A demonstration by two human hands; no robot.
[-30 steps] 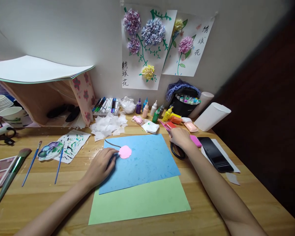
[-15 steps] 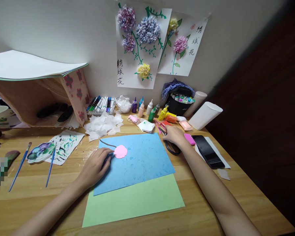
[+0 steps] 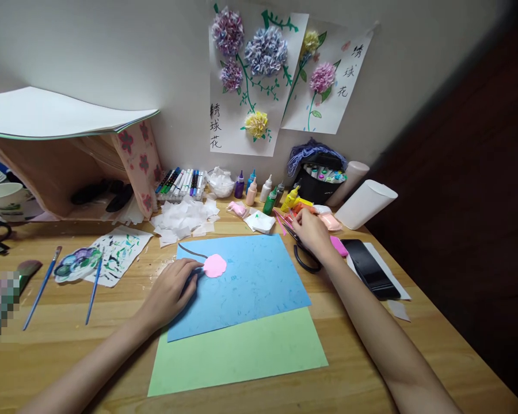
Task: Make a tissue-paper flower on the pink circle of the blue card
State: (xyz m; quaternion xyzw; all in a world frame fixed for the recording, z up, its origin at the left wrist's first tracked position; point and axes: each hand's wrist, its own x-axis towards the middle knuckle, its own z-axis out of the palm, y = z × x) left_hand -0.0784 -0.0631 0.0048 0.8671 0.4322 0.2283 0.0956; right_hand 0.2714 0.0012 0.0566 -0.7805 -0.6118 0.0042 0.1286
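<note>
My left hand [image 3: 171, 287] rests on the left edge of a blue paper sheet [image 3: 250, 284], fingers curled and pressing next to a flat pink clay disc [image 3: 214, 265] at the end of a thin dark strip [image 3: 192, 252]. A green sheet [image 3: 242, 353] lies under the blue one. My right hand [image 3: 313, 230] reaches past the sheet's right corner, over black-handled scissors [image 3: 304, 259], its fingertips among small packets of coloured clay [image 3: 328, 221]. What the fingers grip, if anything, is hidden.
Small paint bottles [image 3: 259, 190], a row of markers [image 3: 181, 183], white paper scraps [image 3: 183, 218] and a black marker case [image 3: 323, 178] line the wall. A black phone [image 3: 369, 269] lies right. Brushes [image 3: 92, 287] and a painted sheet [image 3: 112, 253] lie left.
My right hand moved up off the scissors' handles toward the clay packets. My left hand stayed beside the pink disc. The view shifted slightly.
</note>
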